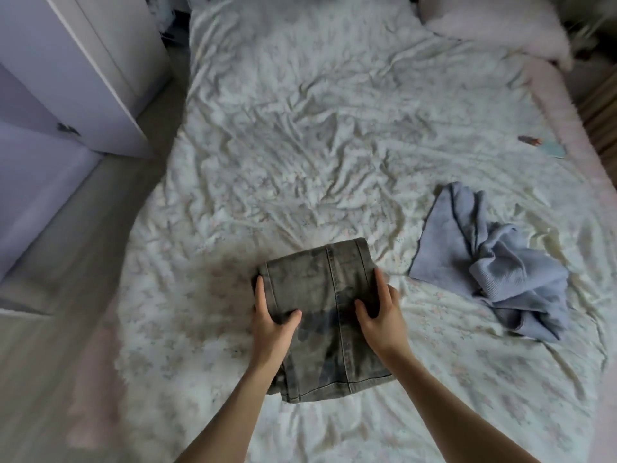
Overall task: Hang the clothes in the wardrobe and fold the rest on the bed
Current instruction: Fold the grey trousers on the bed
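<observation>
Bed [334, 128]: one jeans [327, 295], one sweater [494, 262], two hands [272, 315]

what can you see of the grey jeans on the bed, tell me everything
The grey jeans look like faded, blotchy denim with stitched seams running lengthwise. They are folded into a compact rectangle, layers stacked, and lie flat on the crumpled white bedsheet near the bed's near edge. The left hand grips their left edge and the right hand their right edge, thumbs on top. A crumpled blue garment lies apart to the right.
</observation>
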Motion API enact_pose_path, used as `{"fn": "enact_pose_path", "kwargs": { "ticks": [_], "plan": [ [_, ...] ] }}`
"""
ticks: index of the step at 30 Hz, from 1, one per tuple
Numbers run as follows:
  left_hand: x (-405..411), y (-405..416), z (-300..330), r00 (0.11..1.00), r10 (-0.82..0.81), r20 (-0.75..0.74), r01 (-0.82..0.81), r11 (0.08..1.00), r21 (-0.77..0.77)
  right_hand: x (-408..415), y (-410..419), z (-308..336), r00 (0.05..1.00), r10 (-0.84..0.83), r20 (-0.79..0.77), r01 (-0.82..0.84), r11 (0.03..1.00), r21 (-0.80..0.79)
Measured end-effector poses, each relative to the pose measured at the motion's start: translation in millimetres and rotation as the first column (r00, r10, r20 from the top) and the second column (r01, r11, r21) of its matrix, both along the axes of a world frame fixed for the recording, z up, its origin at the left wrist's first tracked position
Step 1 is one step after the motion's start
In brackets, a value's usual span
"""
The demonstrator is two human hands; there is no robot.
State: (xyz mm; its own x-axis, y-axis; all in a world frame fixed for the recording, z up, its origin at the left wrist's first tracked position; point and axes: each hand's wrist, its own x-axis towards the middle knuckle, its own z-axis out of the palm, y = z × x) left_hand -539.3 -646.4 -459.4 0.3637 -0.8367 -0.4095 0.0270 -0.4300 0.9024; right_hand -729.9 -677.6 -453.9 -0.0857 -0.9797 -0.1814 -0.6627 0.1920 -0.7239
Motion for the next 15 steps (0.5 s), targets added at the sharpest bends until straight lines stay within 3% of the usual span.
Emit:
{"fn": "enact_pose_path", "kwargs": {
  "ticks": [4,9,12,15],
  "plan": [
    [80.4,-23.9,72.9,0.986,0.096,0.137,-0.071,0.982,-0.174,86.6,-27.7,68.7,0.993,0.062,0.103,-0.037,0.973,-0.227],
    [212.3,-27.6,177.4,0.938,0.263,0.226,-0.154,0.9,-0.409,227.5,-42.4,162.7,0.963,0.209,0.169,-0.103,0.868,-0.486],
    [302.7,-20.0,235.7,0.931,0.286,0.227,-0.127,0.837,-0.533,320.6,-40.0,215.2,0.944,0.243,0.223,-0.068,0.806,-0.588],
    [401.9,-7.0,291.6,0.891,0.308,0.334,-0.061,0.81,-0.584,418.2,-35.3,264.1,0.914,0.29,0.284,-0.04,0.761,-0.647]
  ]
}}
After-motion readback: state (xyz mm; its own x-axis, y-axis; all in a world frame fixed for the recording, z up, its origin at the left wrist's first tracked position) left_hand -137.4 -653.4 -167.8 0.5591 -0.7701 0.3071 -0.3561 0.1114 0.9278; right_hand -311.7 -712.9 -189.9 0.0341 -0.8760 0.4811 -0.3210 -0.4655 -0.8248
